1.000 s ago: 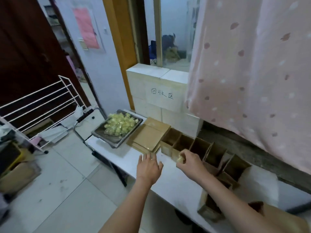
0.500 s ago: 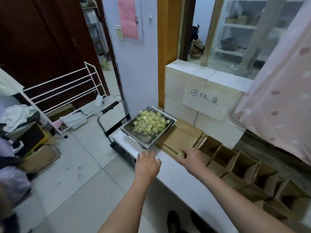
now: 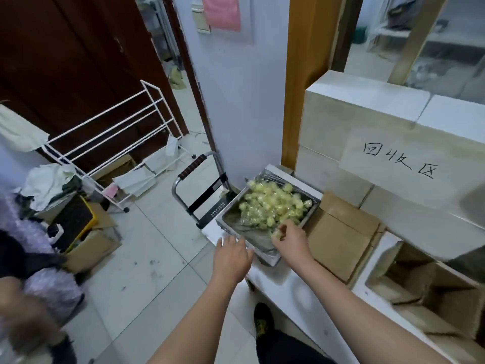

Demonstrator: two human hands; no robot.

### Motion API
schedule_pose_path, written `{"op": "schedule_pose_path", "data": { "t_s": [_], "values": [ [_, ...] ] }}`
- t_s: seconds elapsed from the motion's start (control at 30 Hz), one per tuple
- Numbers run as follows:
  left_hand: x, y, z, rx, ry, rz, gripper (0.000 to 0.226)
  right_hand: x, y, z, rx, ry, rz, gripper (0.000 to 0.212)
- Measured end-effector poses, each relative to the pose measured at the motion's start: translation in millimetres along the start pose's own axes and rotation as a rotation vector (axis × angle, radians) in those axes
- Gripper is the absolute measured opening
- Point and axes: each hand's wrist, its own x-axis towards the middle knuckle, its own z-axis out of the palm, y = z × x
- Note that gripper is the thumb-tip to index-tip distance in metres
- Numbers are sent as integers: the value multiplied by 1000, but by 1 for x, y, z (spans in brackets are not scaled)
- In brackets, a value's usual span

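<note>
The paper sign [image 3: 399,164] on the white blocks [image 3: 341,114] reads "回收区" in black handwriting. The right hand [image 3: 291,241] pinches one small pale yellow piece [image 3: 276,233] in clear wrap, just above the near edge of the metal tray [image 3: 228,219]. The tray holds a heap of the same pieces. The left hand [image 3: 231,256] is released, with straight fingers, at the table [image 3: 288,285] edge beside the tray. Flat cardboard [image 3: 338,240] lies just right of the tray.

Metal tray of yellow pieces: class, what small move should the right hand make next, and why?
Probably open the fingers and drop the yellow piece into the metal tray: the right hand pinches it over the tray's near end, beside the pile; the left hand is open, holding nothing.
</note>
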Motion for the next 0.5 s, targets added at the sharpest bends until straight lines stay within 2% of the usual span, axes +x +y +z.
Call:
{"op": "schedule_pose_path", "data": {
  "t_s": [0.1, 0.3, 0.43, 0.5],
  "values": [
    [40, -16, -16, -10, 22, 1, 40, 41, -21, 16, -34, -15, -42, 19],
    [78, -41, -23, -7, -50, 12, 47, 101, -53, 35, -304, 3, -126, 42],
    [104, -56, -17, -33, -85, 19, 48, 134, -68, 63, -603, -31, -169, 28],
    [115, -61, -18, -42, -90, 48, 47, 148, -75, 75, -701, -73, -155, 29]
  ]
}}
